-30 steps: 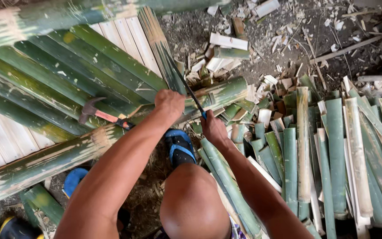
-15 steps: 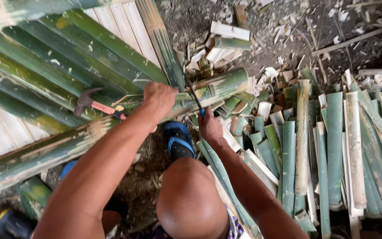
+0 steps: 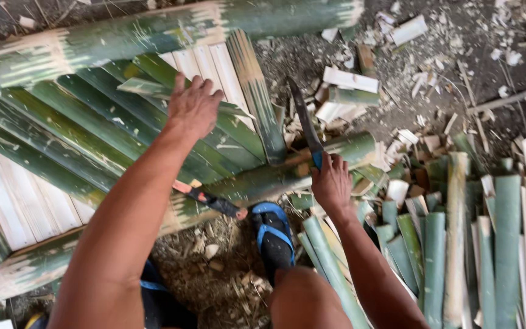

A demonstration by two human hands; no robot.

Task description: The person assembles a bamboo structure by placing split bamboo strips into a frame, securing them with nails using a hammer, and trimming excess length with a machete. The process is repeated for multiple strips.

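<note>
My right hand (image 3: 331, 181) grips the blue handle of a long dark machete (image 3: 302, 119) whose blade points up and away, over a thick green bamboo pole (image 3: 263, 176) lying across the ground. My left hand (image 3: 195, 105) reaches out, fingers spread, over a split green bamboo strip (image 3: 153, 88) on top of the stack of bamboo slats (image 3: 62, 140) at the left. It holds nothing that I can see. My bare knee (image 3: 302, 298) and a foot in a blue sandal (image 3: 272, 234) sit below the pole.
A hammer with a red and black handle (image 3: 211, 200) lies against the pole. A second thick pole (image 3: 153, 33) runs across the top. Short split bamboo pieces (image 3: 476, 237) stand packed at the right. Chips and offcuts (image 3: 360, 85) litter the dirt.
My left hand has let go of the pole and moved up and left onto the slat stack. The machete in my right hand has risen, blade now upright.
</note>
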